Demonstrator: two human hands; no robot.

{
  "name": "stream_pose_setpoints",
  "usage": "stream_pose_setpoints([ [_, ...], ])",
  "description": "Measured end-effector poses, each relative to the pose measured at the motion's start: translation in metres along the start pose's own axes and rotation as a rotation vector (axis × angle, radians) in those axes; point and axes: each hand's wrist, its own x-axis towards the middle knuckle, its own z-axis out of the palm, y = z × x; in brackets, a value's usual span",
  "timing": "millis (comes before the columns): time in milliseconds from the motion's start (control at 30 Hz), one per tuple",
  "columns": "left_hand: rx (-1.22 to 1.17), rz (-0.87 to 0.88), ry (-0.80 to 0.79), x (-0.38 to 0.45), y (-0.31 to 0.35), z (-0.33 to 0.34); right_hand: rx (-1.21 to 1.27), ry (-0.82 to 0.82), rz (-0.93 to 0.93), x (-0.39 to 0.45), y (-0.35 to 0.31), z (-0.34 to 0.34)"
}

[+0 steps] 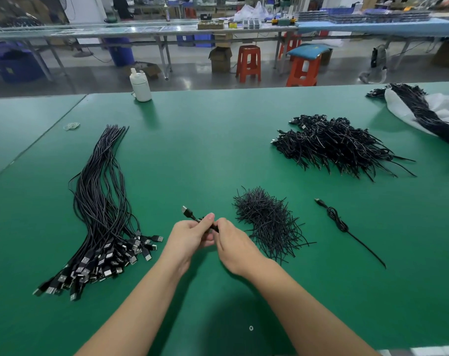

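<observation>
I am gripping the USB cable (188,213) in left hand (190,233) and right hand (235,244), just left of the tie pile (267,222), risking its coil springing loose should either pinch slacken.

On the green worktop (218,140), straight cables (102,201) are laid at left, twist ties (267,219) are heaped at centre, bundled cables (333,142) are piled upper right, and a white bottle (141,86) is stood upper left.

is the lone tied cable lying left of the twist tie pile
No, the tied cable lies right of the twist tie pile.
</observation>
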Motion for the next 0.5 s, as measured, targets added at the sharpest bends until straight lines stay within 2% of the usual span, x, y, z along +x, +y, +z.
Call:
stream_pose_setpoints([
  [100, 0.251, 0.119, 0.066, 0.002, 0.001, -0.008, -0.013, 0.003, 0.004, 0.0, 0.002, -0.001],
  [167, 0.388, 0.199, 0.005, 0.004, 0.002, -0.014, -0.024, -0.025, -0.003, 0.001, 0.005, -0.004],
  [233, 0.43, 0.262, -0.082, 0.007, 0.002, -0.017, -0.047, -0.059, -0.02, 0.001, 0.006, -0.006],
  [333, 0.519, 0.347, -0.122, 0.011, 0.003, -0.017, -0.049, -0.098, -0.01, 0.003, 0.005, -0.007],
  [500, 0.575, 0.369, -0.21, 0.019, 0.009, -0.016, 0.144, -0.172, 0.089, 0.007, 0.006, -0.008],
])
